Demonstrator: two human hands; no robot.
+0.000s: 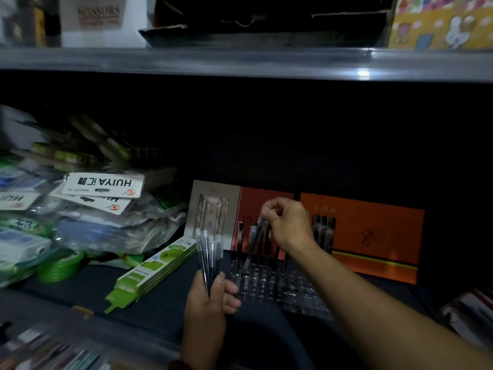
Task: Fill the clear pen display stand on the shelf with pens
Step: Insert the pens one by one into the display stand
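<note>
At lower centre of the frame, the left hand (210, 297) grips a bundle of pens (209, 252) upright. The right hand (286, 221) pinches one pen (254, 241) above the clear pen display stand (280, 287) on the dark shelf (149, 311).

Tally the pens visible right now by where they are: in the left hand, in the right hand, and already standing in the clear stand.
Pens bunched in the left hand: about 4 (overlapping, hard to separate)
Pen in the right hand, tilted down toward the clear stand: 1
Pens upright in the stand's back row: about 4 (dim, partly hidden)
Total: about 9
</note>
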